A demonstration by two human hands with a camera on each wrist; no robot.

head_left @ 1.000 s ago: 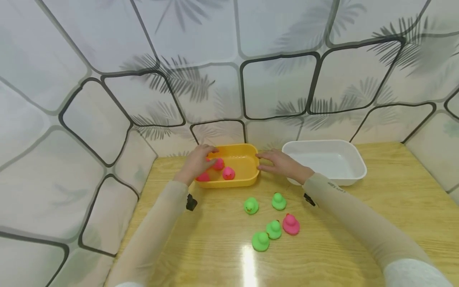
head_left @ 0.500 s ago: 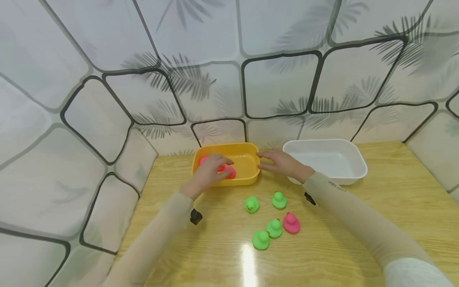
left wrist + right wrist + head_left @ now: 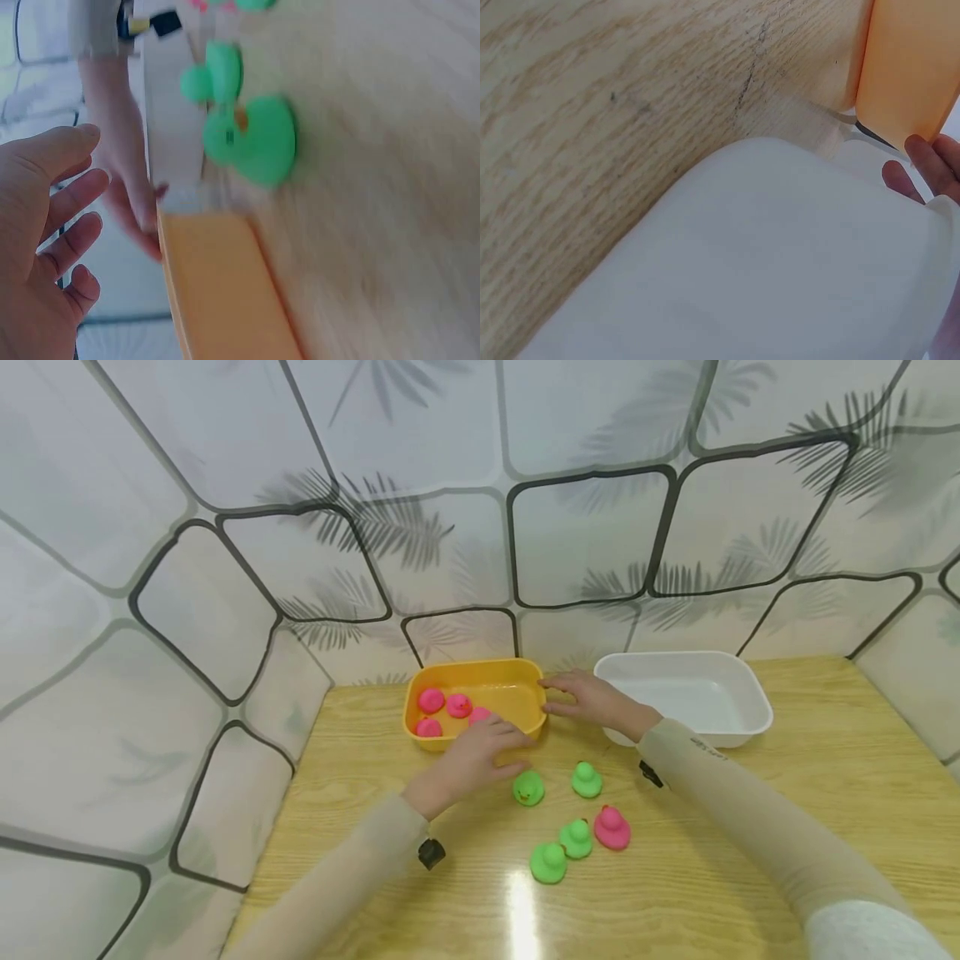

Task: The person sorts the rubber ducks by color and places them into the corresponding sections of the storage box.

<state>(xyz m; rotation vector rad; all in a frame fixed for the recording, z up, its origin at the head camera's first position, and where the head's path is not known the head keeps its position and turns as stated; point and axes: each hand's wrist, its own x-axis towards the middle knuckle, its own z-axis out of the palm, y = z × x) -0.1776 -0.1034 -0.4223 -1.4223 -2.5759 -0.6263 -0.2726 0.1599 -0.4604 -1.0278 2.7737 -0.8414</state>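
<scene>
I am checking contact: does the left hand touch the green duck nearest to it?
Apart: the left wrist view shows a plain gap between the left hand and that green duck.

yellow tray (image 3: 513, 700): upright | four pink ducks (image 3: 431, 700): inside, mostly left | four green ducks (image 3: 528, 788), one pink duck (image 3: 612, 828): upright, outside

Head view: from above, facing forward and down, widest, yellow tray (image 3: 513, 697) at centre, white tray (image 3: 678, 693) right of centre. Left wrist view: low, close, turned sideways, looking past the left hand (image 3: 22, 251) at left edge to a green duck (image 3: 262, 142), upper centre. Right wrist view: nearest, tilted, white tray across the bottom; both wrist views share the yellow tray, lower centre and upper right.
</scene>
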